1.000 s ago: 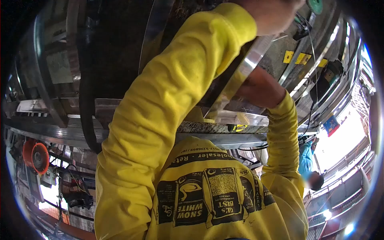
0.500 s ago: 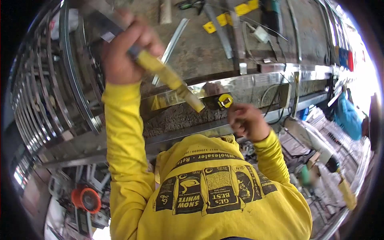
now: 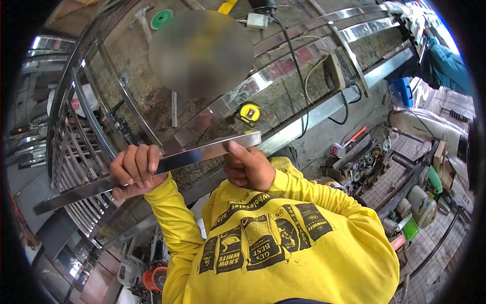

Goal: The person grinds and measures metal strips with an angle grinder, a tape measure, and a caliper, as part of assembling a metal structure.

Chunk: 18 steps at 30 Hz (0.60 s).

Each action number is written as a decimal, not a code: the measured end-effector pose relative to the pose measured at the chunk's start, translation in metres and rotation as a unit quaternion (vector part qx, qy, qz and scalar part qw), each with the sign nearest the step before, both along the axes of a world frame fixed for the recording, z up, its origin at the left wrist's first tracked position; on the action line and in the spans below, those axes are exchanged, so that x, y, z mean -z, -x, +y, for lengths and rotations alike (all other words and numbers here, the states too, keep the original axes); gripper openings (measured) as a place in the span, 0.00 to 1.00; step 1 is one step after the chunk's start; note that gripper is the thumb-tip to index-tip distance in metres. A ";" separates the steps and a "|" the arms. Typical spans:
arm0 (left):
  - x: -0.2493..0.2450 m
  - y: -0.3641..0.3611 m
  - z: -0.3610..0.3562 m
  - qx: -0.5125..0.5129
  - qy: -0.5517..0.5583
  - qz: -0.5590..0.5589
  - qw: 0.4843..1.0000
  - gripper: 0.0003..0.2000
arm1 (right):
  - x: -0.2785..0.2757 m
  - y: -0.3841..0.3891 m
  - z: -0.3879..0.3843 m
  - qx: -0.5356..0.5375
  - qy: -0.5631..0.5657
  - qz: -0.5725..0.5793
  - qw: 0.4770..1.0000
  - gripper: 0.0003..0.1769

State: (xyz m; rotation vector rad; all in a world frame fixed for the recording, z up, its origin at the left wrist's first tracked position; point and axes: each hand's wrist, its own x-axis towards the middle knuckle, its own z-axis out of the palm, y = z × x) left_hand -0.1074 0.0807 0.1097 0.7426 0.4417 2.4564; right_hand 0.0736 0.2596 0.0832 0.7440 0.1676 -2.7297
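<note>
A shiny, straight metal bar (image 3: pixel 202 153) lies slanted across both hands in front of my chest. My left hand (image 3: pixel 135 169) is closed around it left of its middle, fingers over the top and thumb beneath. At the bar's right end, my right hand (image 3: pixel 248 167) grips with the thumb on top and the other fingers curled below. Just beyond that end, a yellow and black tape measure (image 3: pixel 249 113) sits on the dirty bench surface (image 3: pixel 283 104), touched by neither hand.
Metal grille work (image 3: pixel 83 187) stands at the left. A hammer (image 3: pixel 139 19), a green disc (image 3: pixel 161 19) and a white box (image 3: pixel 257 21) lie on the far bench. A black cable (image 3: pixel 296 61) crosses the metal rails (image 3: pixel 324 121). Cluttered tools (image 3: pixel 367 164) fill the right; a blurred patch hides part of the bench.
The bar has come down from its raised tilt in my left hand to lie across my front. My right hand has moved left and taken its end. The view has turned.
</note>
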 end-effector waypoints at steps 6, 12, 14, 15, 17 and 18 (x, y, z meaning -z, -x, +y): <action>0.054 -0.025 -0.005 -0.173 0.290 -0.231 0.912 0.12 | 0.023 0.012 0.014 0.093 -0.156 -0.089 0.979 0.11; 0.118 -0.037 -0.002 -0.011 0.516 -0.340 0.786 0.16 | 0.077 0.023 0.045 0.123 -0.318 -0.175 0.924 0.17; 0.112 -0.044 0.014 0.024 0.503 -0.348 0.790 0.17 | 0.097 0.024 0.057 0.135 -0.314 -0.188 0.921 0.22; 0.116 -0.047 0.017 0.031 0.503 -0.357 0.787 0.18 | 0.105 0.025 0.063 0.141 -0.304 -0.187 0.923 0.25; 0.127 -0.048 0.018 0.045 0.501 -0.369 0.782 0.20 | 0.113 0.026 0.076 0.118 -0.323 -0.184 0.921 0.27; 0.131 -0.048 0.019 0.056 0.501 -0.371 0.780 0.21 | 0.121 0.025 0.082 0.114 -0.318 -0.158 0.928 0.27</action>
